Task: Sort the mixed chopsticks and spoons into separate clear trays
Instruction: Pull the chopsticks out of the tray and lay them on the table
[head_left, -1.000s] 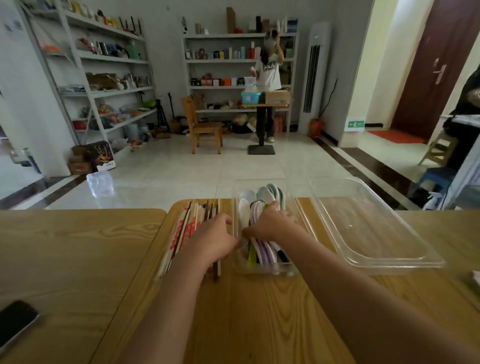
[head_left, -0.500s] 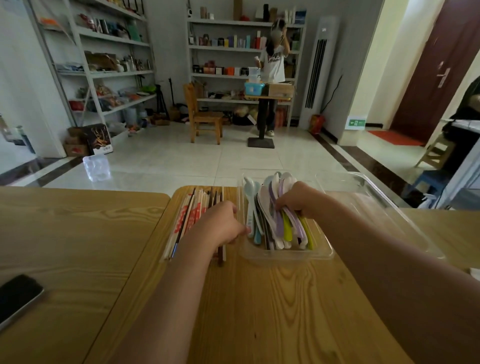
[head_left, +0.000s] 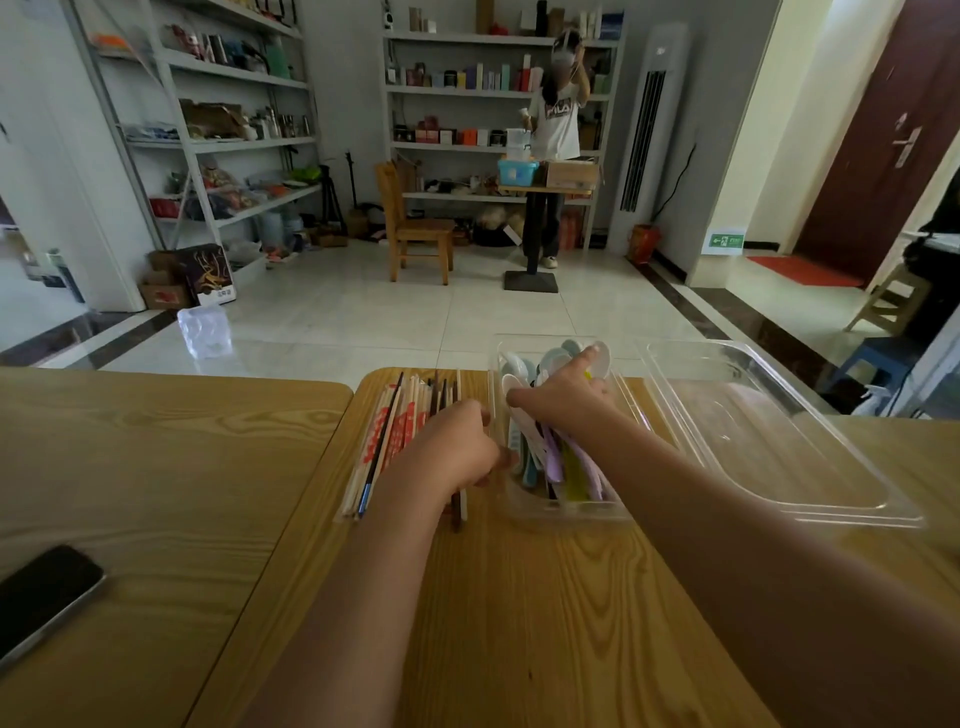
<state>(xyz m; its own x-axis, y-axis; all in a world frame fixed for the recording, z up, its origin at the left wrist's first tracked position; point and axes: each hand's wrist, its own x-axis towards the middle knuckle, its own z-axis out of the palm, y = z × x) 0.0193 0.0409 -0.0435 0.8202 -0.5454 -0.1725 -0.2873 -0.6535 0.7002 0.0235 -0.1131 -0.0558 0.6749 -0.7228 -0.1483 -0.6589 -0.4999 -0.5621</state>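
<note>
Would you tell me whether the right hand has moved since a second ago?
Yes. The right hand has reached farther along the spoon tray, its index finger now stretched toward the tray's far end.

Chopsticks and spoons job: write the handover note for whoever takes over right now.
Left hand: fingers curled beside the chopsticks; grip unclear.
Right hand: spread flat on the spoons in the narrow tray.
Large tray: right of it, nothing visible inside.
Done: no mixing visible.
To do: probably just tidy both piles.
</note>
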